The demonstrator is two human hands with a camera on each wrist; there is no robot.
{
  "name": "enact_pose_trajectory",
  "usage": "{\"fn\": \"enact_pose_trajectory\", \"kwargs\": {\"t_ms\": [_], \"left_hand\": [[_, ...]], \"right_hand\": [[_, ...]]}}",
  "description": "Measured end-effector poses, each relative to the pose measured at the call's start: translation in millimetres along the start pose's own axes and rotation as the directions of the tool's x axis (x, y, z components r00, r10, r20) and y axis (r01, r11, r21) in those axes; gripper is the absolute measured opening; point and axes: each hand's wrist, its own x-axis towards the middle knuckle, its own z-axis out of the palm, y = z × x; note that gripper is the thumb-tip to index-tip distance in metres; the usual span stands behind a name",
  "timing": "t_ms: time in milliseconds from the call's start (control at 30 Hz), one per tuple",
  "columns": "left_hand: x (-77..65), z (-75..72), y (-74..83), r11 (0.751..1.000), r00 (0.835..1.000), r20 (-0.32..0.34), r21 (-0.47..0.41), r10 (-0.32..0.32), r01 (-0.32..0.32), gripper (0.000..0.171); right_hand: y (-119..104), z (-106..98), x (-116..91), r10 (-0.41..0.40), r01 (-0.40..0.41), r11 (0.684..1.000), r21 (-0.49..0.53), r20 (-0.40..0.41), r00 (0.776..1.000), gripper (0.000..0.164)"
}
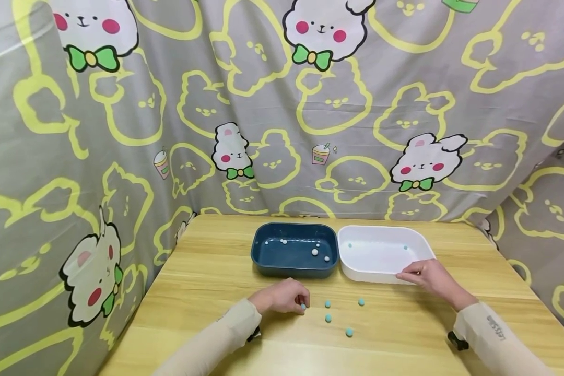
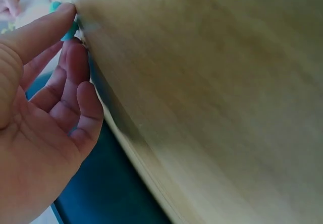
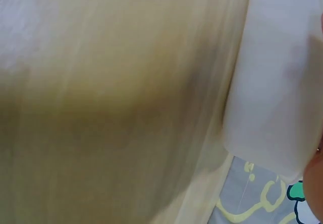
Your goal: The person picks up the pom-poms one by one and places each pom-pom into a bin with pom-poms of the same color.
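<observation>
My left hand (image 1: 285, 296) is low over the table in front of the dark blue basin. Between its thumb and forefinger it pinches a small teal ball (image 2: 70, 31), also visible in the head view. More teal balls (image 1: 328, 318) lie loose on the wood just right of that hand. My right hand (image 1: 430, 281) is at the front right of the white basin (image 1: 371, 275), thumb and fingers gripping its rim. Only a sliver of this hand shows in the right wrist view, beside the basin's wall (image 3: 275, 82). Two teal balls (image 1: 406, 247) lie inside the white basin.
The dark blue basin (image 1: 293, 271) stands against the white one's left side, with several white balls (image 1: 315, 252) in it. Both rest on a wooden table (image 1: 207, 271). A patterned curtain (image 1: 272, 115) hangs behind the table and along its sides.
</observation>
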Motion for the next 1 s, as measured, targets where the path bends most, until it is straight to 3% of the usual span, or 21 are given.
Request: {"fn": "enact_pose_trajectory", "kwargs": {"t_ms": [233, 600, 767, 1000], "left_hand": [[2.4, -1.0, 1.8, 1.0, 1.0, -0.019, -0.003, 0.002, -0.002, 0.007], [16.4, -23.6, 35.9, 0.99, 0.988, -0.127, -0.096, 0.091, -0.104, 0.005], [27.0, -30.3, 41.8, 0.976, 0.983, -0.158, -0.18, 0.091, -0.119, 0.005], [41.9, -37.7, 44.3, 0.972, 0.972, -0.222, -0.201, 0.078, -0.124, 0.007]], "right_hand": [[2, 4, -4, -0.02, 0.018, 0.998, -0.063, -0.041, 0.999, 0.006], [6, 5, -2, -0.098, 0.087, 0.99, -0.114, -0.094, 0.991, 0.011], [7, 5, -2, -0.087, 0.076, 0.99, -0.117, -0.092, 0.992, 0.01], [6, 6, -3, -0.055, 0.046, 0.995, -0.093, -0.097, 0.994, 0.011]]}}
